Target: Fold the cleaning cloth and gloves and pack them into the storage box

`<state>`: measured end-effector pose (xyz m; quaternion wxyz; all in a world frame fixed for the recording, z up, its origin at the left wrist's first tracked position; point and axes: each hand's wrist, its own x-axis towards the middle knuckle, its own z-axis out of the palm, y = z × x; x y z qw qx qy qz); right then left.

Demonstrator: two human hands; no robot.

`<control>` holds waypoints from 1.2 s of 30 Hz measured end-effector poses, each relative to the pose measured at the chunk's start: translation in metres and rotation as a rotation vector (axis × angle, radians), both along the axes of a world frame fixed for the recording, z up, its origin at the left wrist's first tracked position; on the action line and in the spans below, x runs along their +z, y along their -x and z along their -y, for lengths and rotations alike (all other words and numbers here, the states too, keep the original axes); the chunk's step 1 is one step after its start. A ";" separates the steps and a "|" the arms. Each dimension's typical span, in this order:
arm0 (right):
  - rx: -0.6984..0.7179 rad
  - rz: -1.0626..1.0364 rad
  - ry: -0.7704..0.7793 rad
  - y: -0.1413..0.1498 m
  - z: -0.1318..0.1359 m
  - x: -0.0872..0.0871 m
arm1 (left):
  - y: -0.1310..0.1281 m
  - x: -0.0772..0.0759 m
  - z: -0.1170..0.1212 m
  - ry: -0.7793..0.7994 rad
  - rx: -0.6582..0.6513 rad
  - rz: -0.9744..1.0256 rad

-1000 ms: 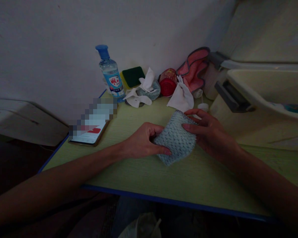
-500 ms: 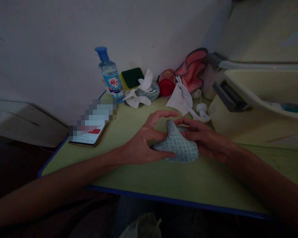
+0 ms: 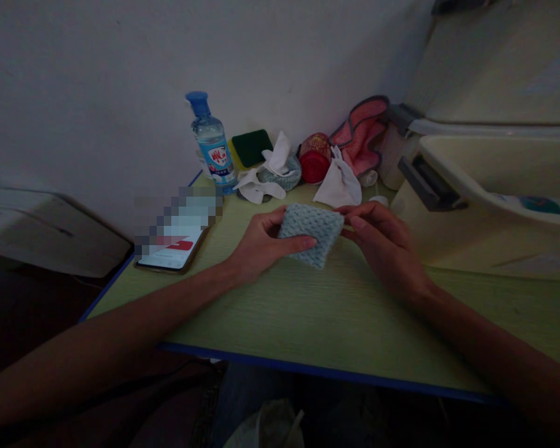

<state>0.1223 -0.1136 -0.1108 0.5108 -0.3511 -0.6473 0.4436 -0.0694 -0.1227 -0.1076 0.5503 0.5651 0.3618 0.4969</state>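
Observation:
A light blue-grey textured dishcloth (image 3: 312, 223), folded into a small square, is held above the table in front of me. My left hand (image 3: 260, 249) grips its left side, thumb flat across the upper face and the other fingers hidden behind. At the upper right corner, the fingertips of my right hand (image 3: 386, 246) are closed together on the cloth's edge. Some of the right fingers are hidden behind that hand.
Along the wall stand a blue-capped detergent bottle (image 3: 217, 155), a green sponge (image 3: 252, 148), white crumpled cloths (image 3: 338, 180), a red jar (image 3: 316, 163) and a pink cloth (image 3: 357, 140). A phone (image 3: 177, 239) lies left; a cream storage bin (image 3: 436, 233) stands right on the table (image 3: 308, 323).
The dishcloth has gone from a bent, peaked shape to a flat square, turned with its face up. My left thumb has moved onto its face; my right hand has shifted to its corner.

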 end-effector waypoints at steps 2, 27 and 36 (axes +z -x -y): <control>0.030 0.037 -0.046 -0.001 0.001 0.000 | 0.001 -0.001 -0.002 0.123 -0.003 0.079; 0.228 0.087 -0.071 0.007 0.015 0.011 | -0.007 0.009 -0.004 0.519 0.022 0.482; 0.182 0.045 0.075 0.003 0.007 -0.001 | -0.005 -0.001 -0.007 0.311 -0.167 0.385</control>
